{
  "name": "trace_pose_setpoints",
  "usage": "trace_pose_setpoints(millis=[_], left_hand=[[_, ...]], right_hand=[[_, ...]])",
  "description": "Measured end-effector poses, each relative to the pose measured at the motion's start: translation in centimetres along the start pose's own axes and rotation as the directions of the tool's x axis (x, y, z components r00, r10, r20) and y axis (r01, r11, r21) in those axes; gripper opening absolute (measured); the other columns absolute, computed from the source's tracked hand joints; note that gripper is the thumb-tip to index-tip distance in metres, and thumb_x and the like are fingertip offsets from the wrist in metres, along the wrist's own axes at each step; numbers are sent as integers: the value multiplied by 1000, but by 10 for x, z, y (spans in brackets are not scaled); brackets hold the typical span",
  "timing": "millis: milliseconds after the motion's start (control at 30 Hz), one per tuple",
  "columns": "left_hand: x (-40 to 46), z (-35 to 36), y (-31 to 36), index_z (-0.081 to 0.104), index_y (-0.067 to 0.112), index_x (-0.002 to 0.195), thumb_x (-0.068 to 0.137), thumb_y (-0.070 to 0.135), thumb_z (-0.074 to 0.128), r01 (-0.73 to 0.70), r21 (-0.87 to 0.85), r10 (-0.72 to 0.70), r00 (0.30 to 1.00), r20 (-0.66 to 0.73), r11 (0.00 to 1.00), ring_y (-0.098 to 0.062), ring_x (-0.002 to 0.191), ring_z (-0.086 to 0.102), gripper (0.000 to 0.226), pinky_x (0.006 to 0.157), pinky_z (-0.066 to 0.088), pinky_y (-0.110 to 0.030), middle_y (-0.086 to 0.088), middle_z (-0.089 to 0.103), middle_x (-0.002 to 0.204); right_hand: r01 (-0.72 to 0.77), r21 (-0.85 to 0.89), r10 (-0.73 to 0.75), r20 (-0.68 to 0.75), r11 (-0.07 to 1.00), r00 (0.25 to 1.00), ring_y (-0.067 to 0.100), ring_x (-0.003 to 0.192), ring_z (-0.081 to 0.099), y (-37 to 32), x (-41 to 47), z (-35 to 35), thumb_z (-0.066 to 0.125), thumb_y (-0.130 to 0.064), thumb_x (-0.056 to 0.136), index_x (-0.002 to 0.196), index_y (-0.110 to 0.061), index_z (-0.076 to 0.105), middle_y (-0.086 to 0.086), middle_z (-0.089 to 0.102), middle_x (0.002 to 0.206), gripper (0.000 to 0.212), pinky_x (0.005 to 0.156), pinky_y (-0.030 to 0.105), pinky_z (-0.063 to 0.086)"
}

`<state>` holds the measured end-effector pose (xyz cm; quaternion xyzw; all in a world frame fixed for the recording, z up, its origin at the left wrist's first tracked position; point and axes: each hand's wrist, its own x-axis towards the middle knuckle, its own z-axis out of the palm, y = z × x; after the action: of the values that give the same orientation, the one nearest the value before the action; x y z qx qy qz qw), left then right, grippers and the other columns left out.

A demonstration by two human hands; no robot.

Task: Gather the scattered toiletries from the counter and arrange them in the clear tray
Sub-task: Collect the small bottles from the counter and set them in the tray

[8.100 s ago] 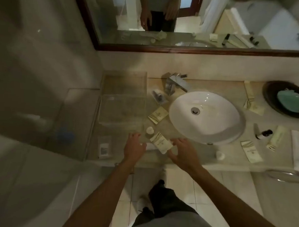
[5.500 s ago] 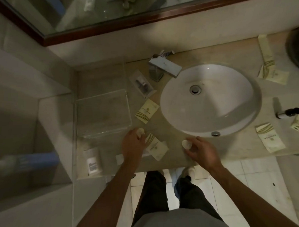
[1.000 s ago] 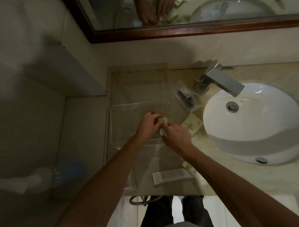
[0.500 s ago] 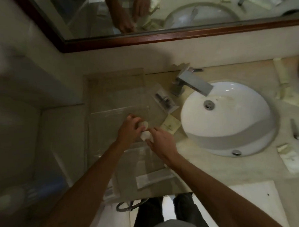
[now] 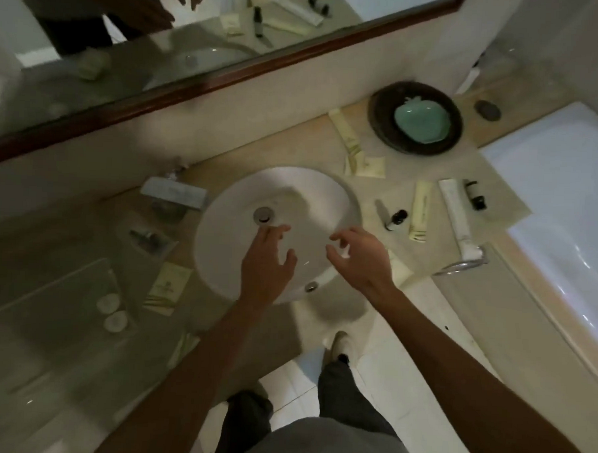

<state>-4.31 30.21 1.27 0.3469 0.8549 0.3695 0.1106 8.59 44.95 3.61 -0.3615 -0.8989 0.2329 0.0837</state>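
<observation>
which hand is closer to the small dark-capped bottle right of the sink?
Right. The right hand hangs open just below-left of the bottle; the left hand is over the sink, farther left.

The room is dim, the tones murky and greenish-grey. The brightest area is the white bathtub [image 5: 563,190] at the right of the frame, which carries soft highlights along its rim. The basin [image 5: 276,232] shows a broad shadow across its upper right bowl. The left third of the frame is darkest and smeared with motion blur; the clear tray [image 5: 58,294] there is hard to make out. Straight lines such as the mirror frame [image 5: 228,76] bow near the edges. Fine detail is soft throughout.
</observation>
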Motion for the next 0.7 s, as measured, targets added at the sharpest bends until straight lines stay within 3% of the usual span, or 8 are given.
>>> trace_pose_setpoints(millis=[167, 333, 400, 567, 700], left_hand=[[27, 100, 91, 53, 24, 124, 82, 27, 64, -3, -59, 12, 987, 162, 998, -5, 81, 50, 43, 66, 49, -29, 6, 49, 109], [49, 165, 137, 53, 20, 123, 81, 27, 68, 70, -57, -54, 969, 243, 996, -11, 79, 53, 45, 71, 54, -37, 5, 47, 109], [56, 181, 141, 53, 21, 123, 79, 27, 69, 96, -66, -78, 968, 240, 993, -9, 79, 52, 47, 72, 53, -35, 6, 47, 110], [69, 197, 153, 49, 29, 124, 77, 34, 73, 134, -68, -119, 974, 193, 989, -9, 94, 53, 54, 73, 48, -27, 12, 43, 114], [105, 217, 185, 51, 25, 126, 83, 32, 63, -53, -11, 54, 993, 109, 999, -12, 102, 53, 45, 77, 51, -31, 7, 47, 119]], right_hand=[[-189, 22, 190, -26, 982, 981, 13, 72, 62, 136, 5, -74, 67, -42, 84, 100, -27, 72, -9, 63, 86, 22, 61, 27, 46], [-315, 104, 319, -20, 943, 948, 3, 67, 59, 221, 3, -112, 67, -38, 86, 99, -30, 71, -13, 62, 84, 15, 59, 24, 43], [-362, 124, 369, -42, 924, 928, 1, 65, 59, 247, 6, -118, 67, -38, 86, 99, -30, 72, -15, 62, 82, 16, 60, 23, 42], [-492, 158, 511, -117, 856, 852, 19, 79, 67, 293, 43, -128, 65, -36, 86, 103, -25, 73, -6, 70, 84, 23, 69, 27, 48], [-578, 150, 596, -128, 802, 793, 26, 88, 69, 318, 81, -129, 64, -41, 86, 112, -22, 71, 3, 75, 95, 33, 72, 33, 54]])
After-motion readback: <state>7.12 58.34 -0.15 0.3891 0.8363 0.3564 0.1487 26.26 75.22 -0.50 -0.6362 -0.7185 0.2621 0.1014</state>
